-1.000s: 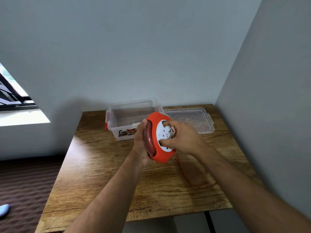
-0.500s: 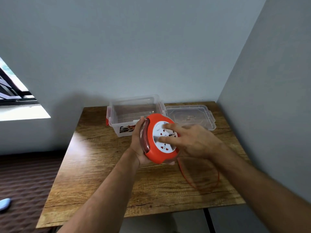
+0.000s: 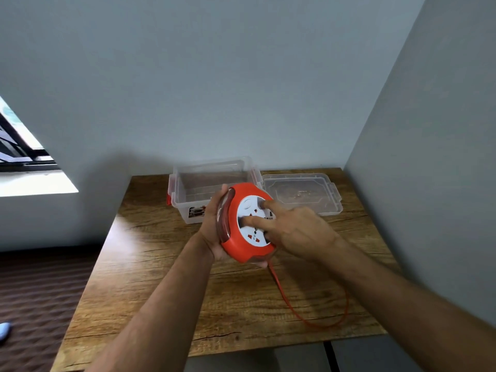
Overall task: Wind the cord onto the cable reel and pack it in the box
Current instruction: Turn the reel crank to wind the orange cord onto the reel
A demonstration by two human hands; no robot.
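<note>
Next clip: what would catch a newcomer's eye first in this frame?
The bright orange cable reel, held up mid-frame over the wooden table, stands out first: the left hand grips its rim while the right hand presses fingers on its white socket face. An orange cord trails from it in a loop on the table to the right. Behind sit the clear box and its lid, side by side.

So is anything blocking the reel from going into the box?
Nothing visible does. The box stands open just behind the reel, and its lid lies beside it. A loop of cord still trails on the table.
</note>
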